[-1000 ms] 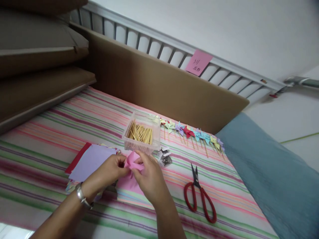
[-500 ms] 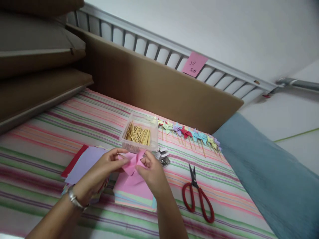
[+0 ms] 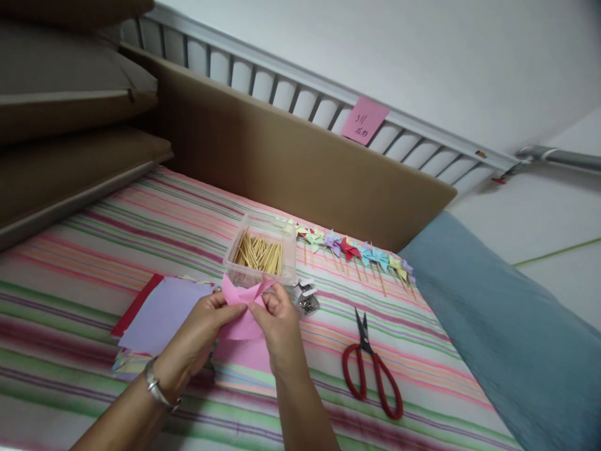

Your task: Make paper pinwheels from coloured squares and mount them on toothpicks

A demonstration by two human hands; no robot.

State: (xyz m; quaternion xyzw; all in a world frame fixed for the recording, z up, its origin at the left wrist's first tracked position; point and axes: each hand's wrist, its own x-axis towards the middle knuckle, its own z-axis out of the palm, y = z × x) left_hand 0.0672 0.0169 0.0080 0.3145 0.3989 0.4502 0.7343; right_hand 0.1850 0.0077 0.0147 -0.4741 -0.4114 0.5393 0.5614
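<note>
A pink sheet of paper [image 3: 241,327], partly folded in towards its middle, is held up between my hands. My left hand [image 3: 206,322] pinches it from the left, thumb near its centre. From the right, my right hand [image 3: 277,322] grips it, thumb also at the centre and the other fingers behind. Right under the hands lies a stack of coloured paper squares [image 3: 253,356], pink on top. Left of my left hand sits a second paper stack [image 3: 162,313], lilac uppermost over a red sheet.
A clear plastic box [image 3: 290,263] of short wooden sticks stands beyond my hands, beside a small box of metal pins [image 3: 307,305]. Red-handled scissors [image 3: 365,351] lie to the right. Paper pinwheels on sticks [image 3: 348,249] line the cardboard panel [image 3: 300,169]. Cardboard boxes [image 3: 70,163] are stacked left.
The pink paper has turned in my hands, and both thumbs have come together at its centre. My left fingers, spread half a second ago, are now closed on it.
</note>
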